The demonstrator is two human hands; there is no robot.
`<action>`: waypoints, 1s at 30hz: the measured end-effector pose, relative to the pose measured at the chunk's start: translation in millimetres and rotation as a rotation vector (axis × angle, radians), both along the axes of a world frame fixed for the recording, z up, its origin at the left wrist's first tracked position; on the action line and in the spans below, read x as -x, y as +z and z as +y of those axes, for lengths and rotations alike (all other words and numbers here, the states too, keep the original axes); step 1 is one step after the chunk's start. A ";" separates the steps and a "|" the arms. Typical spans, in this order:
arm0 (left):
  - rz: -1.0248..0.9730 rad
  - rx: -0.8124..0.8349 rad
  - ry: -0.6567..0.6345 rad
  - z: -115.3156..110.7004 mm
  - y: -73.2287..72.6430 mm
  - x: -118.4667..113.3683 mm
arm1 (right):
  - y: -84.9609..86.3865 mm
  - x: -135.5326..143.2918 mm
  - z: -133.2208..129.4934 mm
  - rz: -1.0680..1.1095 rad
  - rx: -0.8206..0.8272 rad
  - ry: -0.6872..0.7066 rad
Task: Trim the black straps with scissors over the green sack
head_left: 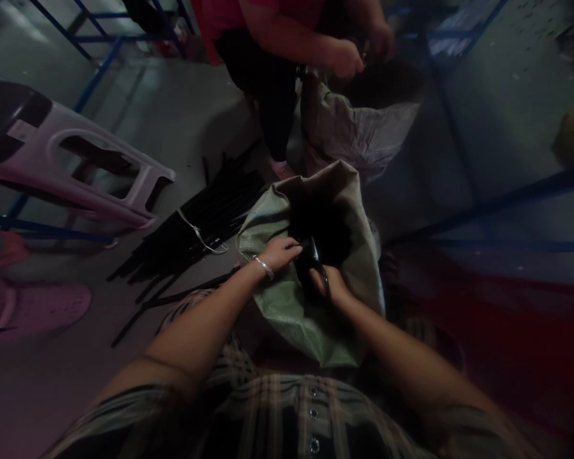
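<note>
Over the mouth of a pale green woven sack, both my hands work close together. My right hand is closed around the black handles of a pair of scissors, whose blades point up and away from me. To the left of the blades, my left hand has its thumb and fingers pinched together beside a dark piece that I cannot make out against the sack's dark inside. A bundle of long black strips, tied with a white cord, lies on the floor left of the sack.
Ahead, another person's hands are over a second, greyish sack. A pale plastic stool lies tipped at the left, above a pink basket. Blue metal frames stand on both sides.
</note>
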State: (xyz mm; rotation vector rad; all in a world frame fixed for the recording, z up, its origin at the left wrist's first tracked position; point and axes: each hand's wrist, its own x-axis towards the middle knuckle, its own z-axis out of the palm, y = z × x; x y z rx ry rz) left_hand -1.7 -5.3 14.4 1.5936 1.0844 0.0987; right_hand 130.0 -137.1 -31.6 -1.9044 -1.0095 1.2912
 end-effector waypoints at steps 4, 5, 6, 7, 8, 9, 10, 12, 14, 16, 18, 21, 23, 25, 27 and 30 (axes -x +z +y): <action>-0.019 0.035 0.072 0.1 2.8 -1.0 | -1.1 -0.4 -0.3 -0.053 0.028 0.130; -0.025 0.041 0.081 -0.2 3.2 -1.5 | -0.5 -0.2 -1.2 -0.086 0.008 0.172; -0.030 0.043 0.083 -0.6 3.3 -2.0 | 0.4 0.2 -2.3 -0.121 -0.005 0.212; -0.031 0.040 0.079 -1.2 3.1 -2.5 | 1.6 0.6 -3.2 -0.156 -0.012 0.252; -0.031 0.036 0.074 -1.8 2.7 -3.0 | 2.9 1.1 -4.0 -0.192 -0.014 0.285; -0.029 0.035 0.070 -2.5 2.1 -3.4 | 4.2 1.5 -4.5 -0.222 -0.013 0.309; -0.026 0.036 0.066 -3.3 1.4 -3.7 | 5.4 1.8 -4.7 -0.243 -0.010 0.319; -0.019 0.044 0.057 -5.1 -0.1 -4.1 | 7.4 2.2 -4.5 -0.253 -0.017 0.311; -0.007 0.053 0.035 -7.1 -1.6 -4.3 | 8.6 2.2 -4.1 -0.233 -0.033 0.294; 0.013 0.044 0.010 -8.9 -3.1 -4.2 | 8.8 2.0 -4.1 -0.211 -0.043 0.292; 0.024 0.025 -0.007 -9.8 -4.6 -3.7 | 8.0 1.5 -4.7 -0.200 -0.041 0.294; 0.024 -0.003 -0.017 -8.8 -6.0 -2.6 | 5.5 1.2 -5.9 -0.191 -0.050 0.269; 0.031 -0.040 -0.025 -6.7 -5.3 -1.7 | 3.5 1.5 -6.4 -0.162 -0.068 0.232; 0.046 -0.101 -0.050 -4.2 -3.3 -0.8 | 1.7 2.2 -6.8 -0.115 -0.086 0.185; 0.056 -0.161 -0.073 -2.1 -1.1 -0.1 | -0.1 3.2 -7.1 -0.068 -0.094 0.137; 0.064 -0.198 -0.080 -0.9 0.2 0.2 | -3.0 4.6 -7.9 -0.004 -0.090 0.085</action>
